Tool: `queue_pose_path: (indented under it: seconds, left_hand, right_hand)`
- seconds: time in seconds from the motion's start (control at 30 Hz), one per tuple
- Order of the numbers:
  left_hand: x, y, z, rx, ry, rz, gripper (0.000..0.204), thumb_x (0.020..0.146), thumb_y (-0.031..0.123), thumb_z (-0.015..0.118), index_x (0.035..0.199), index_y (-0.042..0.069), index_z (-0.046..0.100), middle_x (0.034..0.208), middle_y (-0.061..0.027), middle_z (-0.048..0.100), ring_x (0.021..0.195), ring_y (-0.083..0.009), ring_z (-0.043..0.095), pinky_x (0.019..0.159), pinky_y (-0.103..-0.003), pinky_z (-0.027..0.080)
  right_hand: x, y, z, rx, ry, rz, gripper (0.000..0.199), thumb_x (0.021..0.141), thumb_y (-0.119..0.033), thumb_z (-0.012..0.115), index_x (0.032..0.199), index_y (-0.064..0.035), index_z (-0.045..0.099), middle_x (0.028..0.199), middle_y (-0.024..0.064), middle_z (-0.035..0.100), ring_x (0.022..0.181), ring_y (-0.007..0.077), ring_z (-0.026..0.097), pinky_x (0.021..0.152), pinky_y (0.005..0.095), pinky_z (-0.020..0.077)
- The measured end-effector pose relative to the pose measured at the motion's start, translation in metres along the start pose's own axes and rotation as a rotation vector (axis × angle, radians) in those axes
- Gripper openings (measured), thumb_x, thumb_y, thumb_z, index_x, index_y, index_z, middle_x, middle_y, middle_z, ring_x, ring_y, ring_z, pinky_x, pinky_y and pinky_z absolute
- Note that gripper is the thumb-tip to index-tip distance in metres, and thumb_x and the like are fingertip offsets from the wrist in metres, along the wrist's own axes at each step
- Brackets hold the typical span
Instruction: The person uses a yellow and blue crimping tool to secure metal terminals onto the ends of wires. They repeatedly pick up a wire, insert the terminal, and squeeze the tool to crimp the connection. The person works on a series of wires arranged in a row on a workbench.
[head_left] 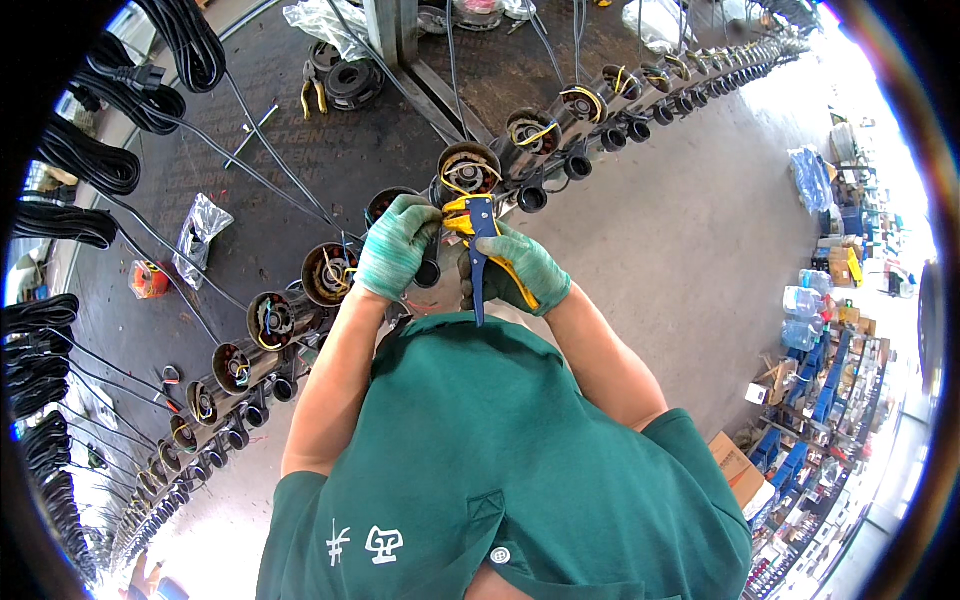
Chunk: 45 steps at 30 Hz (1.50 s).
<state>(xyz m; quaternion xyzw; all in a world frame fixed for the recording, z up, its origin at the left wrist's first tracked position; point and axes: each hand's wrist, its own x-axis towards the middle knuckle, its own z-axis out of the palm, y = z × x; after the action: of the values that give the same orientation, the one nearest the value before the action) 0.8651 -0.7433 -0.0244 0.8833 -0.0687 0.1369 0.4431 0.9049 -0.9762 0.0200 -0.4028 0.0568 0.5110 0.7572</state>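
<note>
My right hand point(522, 262), in a green knit glove, is closed round a wire stripper point(481, 240) with blue and yellow handles. Its yellow jaws sit at the near rim of an open cylindrical motor housing point(468, 172), where a yellow wire point(462, 188) curls. My left hand point(396, 250), gloved the same way, has its fingers pinched together just left of the jaws; what lies between the fingertips is too small to make out. Partly behind the left hand stands another housing point(390, 203). A further housing point(330, 274) with loose wires is beside the left wrist.
Similar housings point(530, 135) line the table edge both ways. Black cable bundles point(90, 160) hang at the left, their cords crossing the dark tabletop point(290, 150). Pliers point(314, 90), black round parts point(355, 84) and a plastic bag point(203, 235) lie there. Shelves with blue bins point(790, 465) stand right.
</note>
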Motion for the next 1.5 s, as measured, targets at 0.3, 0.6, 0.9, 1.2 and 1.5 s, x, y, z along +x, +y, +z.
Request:
queue_pose_path:
  seconds: [0.3, 0.6, 0.9, 1.2, 1.5]
  left_hand:
    - [-0.001, -0.001, 0.001, -0.030, 0.025, 0.021, 0.025, 0.086, -0.003, 0.074, 0.111, 0.003, 0.073, 0.112, -0.0137, 0.069, 0.103, -0.0342, 0.070, 0.091, -0.039, 0.057]
    - [-0.001, -0.001, 0.000, -0.058, 0.029, 0.009, 0.021, 0.088, 0.003, 0.074, 0.110, 0.003, 0.072, 0.111, -0.0146, 0.067, 0.102, -0.0362, 0.069, 0.088, -0.042, 0.056]
    - [0.000, 0.000, 0.000, -0.059, 0.036, 0.022, 0.021, 0.088, 0.001, 0.073, 0.108, 0.003, 0.072, 0.110, -0.0145, 0.068, 0.100, -0.0354, 0.069, 0.088, -0.040, 0.056]
    - [0.000, 0.002, 0.000, -0.059, 0.066, 0.037, 0.020, 0.091, 0.003, 0.072, 0.111, 0.003, 0.070, 0.109, -0.0152, 0.066, 0.099, -0.0383, 0.067, 0.085, -0.043, 0.055]
    - [-0.003, -0.004, 0.002, -0.048, 0.021, 0.062, 0.020, 0.092, 0.003, 0.071, 0.112, 0.005, 0.069, 0.113, -0.0150, 0.065, 0.102, -0.0389, 0.067, 0.088, -0.044, 0.055]
  right_hand:
    - [0.007, 0.011, -0.009, -0.140, 0.037, -0.081, 0.060, 0.096, -0.023, 0.074, 0.150, -0.0099, 0.051, 0.120, 0.0013, 0.064, 0.104, 0.0135, 0.065, 0.091, 0.0328, 0.0577]
    - [0.007, 0.017, -0.006, -0.208, 0.069, -0.153, 0.056, 0.098, -0.024, 0.072, 0.149, -0.0100, 0.053, 0.128, 0.0007, 0.063, 0.114, 0.0123, 0.060, 0.102, 0.0304, 0.0499]
    - [0.011, 0.023, -0.001, -0.256, 0.224, -0.111, 0.050, 0.099, -0.021, 0.065, 0.147, -0.0096, 0.053, 0.112, 0.0049, 0.064, 0.098, 0.0138, 0.066, 0.085, 0.0319, 0.0574]
    - [0.001, 0.028, 0.010, -0.187, 0.161, -0.343, 0.064, 0.095, -0.023, 0.068, 0.153, -0.0074, 0.046, 0.115, 0.0086, 0.068, 0.099, 0.0191, 0.069, 0.088, 0.0382, 0.0607]
    - [0.049, 0.041, -0.017, -0.735, 0.424, -0.666, 0.069, 0.091, -0.001, 0.069, 0.151, -0.0061, 0.036, 0.108, 0.0100, 0.062, 0.093, 0.0158, 0.063, 0.086, 0.0347, 0.0558]
